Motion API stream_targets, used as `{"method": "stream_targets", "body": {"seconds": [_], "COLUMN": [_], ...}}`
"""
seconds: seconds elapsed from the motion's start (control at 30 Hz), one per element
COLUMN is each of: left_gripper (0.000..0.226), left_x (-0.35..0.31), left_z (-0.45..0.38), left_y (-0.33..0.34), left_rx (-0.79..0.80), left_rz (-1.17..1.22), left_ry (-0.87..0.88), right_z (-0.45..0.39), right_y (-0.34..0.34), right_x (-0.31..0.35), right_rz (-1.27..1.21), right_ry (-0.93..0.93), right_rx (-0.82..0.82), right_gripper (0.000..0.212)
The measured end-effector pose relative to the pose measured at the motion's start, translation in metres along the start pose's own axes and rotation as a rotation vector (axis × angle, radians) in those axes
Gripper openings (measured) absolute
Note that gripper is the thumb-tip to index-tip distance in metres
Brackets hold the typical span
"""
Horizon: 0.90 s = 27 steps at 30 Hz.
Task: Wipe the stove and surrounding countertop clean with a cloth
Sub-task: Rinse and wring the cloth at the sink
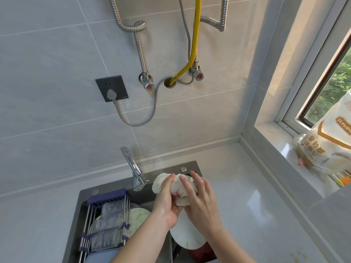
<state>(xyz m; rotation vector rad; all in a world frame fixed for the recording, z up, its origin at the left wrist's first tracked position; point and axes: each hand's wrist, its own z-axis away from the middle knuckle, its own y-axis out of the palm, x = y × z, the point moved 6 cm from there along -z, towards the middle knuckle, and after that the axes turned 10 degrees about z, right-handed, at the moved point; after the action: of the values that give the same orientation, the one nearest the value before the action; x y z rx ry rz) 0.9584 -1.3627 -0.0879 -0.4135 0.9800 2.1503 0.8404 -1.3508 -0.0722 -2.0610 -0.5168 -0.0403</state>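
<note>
Both hands are holding the cloth (177,186) bunched up over the sink (163,179), just right of the tap (133,166). The left hand (167,198) is cupping it from beneath and on the left, fingers curling up round the wad; the right hand (199,198) is lying over it from the right, fingers closing across the top. The cloth is sitting between the two palms, squeezed into a lump whose longer line is running from upper left to lower right, with a tail hanging down toward the wrists. This looks like wringing or folding before wiping, though no water can be made out.

Below the hands a white plate (187,238) is resting in the sink, with something red just under it, and a rack (106,221) of dishes is spanning the basin's left part.

The stove is not in view, so which way the cloth must travel cannot be told. The nearest wipeable surface (256,205) is lying directly to the right of the sink, running back to the wall and the sill, where a printed bag (326,147) is standing. The right hand is the nearer one to that stretch, so it seems the likelier to carry the cloth over, once the left lets go.
</note>
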Motion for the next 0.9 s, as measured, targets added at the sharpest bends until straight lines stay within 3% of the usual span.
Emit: {"method": "stream_targets", "body": {"seconds": [0.1,0.2,0.4,0.47,0.6,0.73,0.9], "left_gripper": [0.048,0.040,0.060,0.042,0.020,0.019,0.024], "left_x": [-0.004,-0.007,-0.018,-0.026,-0.042,-0.050,-0.057], "left_z": [0.005,0.012,0.016,0.015,0.011,0.007,0.002], "left_y": [-0.004,0.002,0.005,0.006,0.011,0.015,0.014], "left_rx": [-0.112,-0.183,-0.230,-0.258,-0.279,-0.246,-0.065], "left_rz": [-0.117,-0.195,-0.196,-0.202,-0.222,-0.304,-0.456], "left_ry": [0.078,0.122,0.154,0.210,0.345,0.341,0.297], "right_z": [-0.020,-0.036,-0.061,-0.065,-0.061,-0.050,-0.043], "right_y": [-0.006,-0.008,-0.010,-0.007,0.004,0.017,0.022], "right_x": [-0.002,-0.008,-0.002,-0.001,0.003,0.008,0.013], "right_rz": [0.059,0.080,0.246,0.259,0.063,-0.253,-0.576], "right_ry": [-0.052,0.043,0.080,0.082,0.242,0.358,0.430], "right_rx": [0.029,0.064,0.117,0.195,0.452,0.606,0.758], "right_gripper": [0.087,0.082,0.083,0.074,0.032,0.025,0.014]}}
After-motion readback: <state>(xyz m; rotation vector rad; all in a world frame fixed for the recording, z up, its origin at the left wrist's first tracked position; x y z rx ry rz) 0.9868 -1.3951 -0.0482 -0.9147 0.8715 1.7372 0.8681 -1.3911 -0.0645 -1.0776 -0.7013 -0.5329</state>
